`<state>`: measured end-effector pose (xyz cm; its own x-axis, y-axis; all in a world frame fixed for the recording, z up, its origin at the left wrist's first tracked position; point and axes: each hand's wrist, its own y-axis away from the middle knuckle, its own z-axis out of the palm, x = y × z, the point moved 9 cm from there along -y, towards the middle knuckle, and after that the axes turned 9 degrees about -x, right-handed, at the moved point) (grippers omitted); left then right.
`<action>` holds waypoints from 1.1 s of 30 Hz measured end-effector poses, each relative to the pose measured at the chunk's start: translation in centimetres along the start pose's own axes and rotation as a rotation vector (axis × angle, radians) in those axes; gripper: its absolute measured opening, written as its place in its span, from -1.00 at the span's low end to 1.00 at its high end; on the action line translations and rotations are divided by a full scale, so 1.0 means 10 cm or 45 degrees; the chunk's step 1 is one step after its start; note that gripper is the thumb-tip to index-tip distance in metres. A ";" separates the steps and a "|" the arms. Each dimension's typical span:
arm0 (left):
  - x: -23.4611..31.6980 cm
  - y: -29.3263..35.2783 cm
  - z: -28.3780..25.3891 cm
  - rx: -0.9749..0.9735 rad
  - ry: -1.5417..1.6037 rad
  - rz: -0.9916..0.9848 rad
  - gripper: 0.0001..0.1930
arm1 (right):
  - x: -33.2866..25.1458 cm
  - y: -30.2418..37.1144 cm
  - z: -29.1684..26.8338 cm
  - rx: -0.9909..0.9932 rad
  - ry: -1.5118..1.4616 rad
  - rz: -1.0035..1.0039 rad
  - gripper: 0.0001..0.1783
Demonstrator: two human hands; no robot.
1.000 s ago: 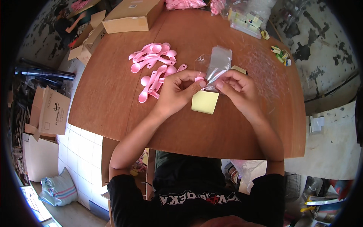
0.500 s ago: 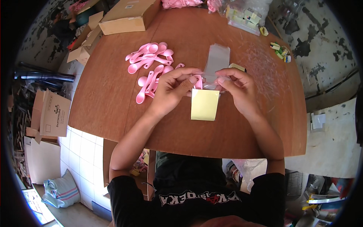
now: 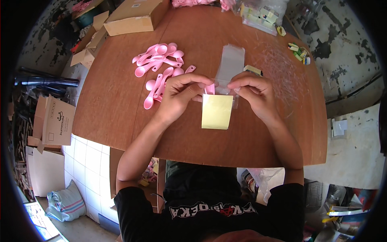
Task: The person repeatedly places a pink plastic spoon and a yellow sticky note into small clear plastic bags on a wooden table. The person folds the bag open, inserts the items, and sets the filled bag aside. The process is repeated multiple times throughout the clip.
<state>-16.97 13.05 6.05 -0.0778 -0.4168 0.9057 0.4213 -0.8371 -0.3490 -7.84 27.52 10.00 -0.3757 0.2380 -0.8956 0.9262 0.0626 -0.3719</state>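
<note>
Between my hands hangs a clear plastic bag with a pale yellow card in its lower part. The handle of a pink spoon shows above the card. My left hand pinches the bag's upper left edge, thumb against index finger. Opposite it, my right hand pinches the upper right edge. Just beyond, a stack of flat clear bags lies on the table. Pink spoons are heaped beyond and to the left of my left hand.
The brown wooden table carries a cardboard box at the far left. Thin clear plastic strips lie scattered at the right. Small yellow-green pieces sit near the right edge. A small roll or block lies beyond my right hand.
My right hand's fingers have curled in more, and the bag's top edge is stretched straighter between both hands. The card has shifted slightly left.
</note>
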 end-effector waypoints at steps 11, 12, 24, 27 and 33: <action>0.04 0.01 0.05 -0.053 0.106 0.018 -0.84 | 0.01 0.01 0.01 -0.009 -0.083 0.020 -0.82; 0.03 0.01 0.05 -0.053 0.107 0.018 -0.84 | 0.01 0.00 0.02 0.011 -0.135 0.040 -0.85; 0.16 -0.02 0.13 -0.108 -0.155 0.024 -0.71 | 0.05 0.01 0.04 -0.023 -0.071 0.074 -0.66; 0.27 0.04 0.17 -0.146 -0.237 0.013 -0.63 | -0.02 0.04 0.09 -0.123 -0.063 0.112 -0.63; 0.93 0.76 0.60 -0.236 -1.068 0.058 -0.74 | -0.15 0.01 -0.15 -0.010 0.239 -0.005 -0.74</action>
<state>-9.08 4.92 13.26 0.6598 -0.1128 0.7429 0.2476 -0.9008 -0.3567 -7.10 28.59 11.68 -0.3674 0.4146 -0.8326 0.9251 0.0710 -0.3729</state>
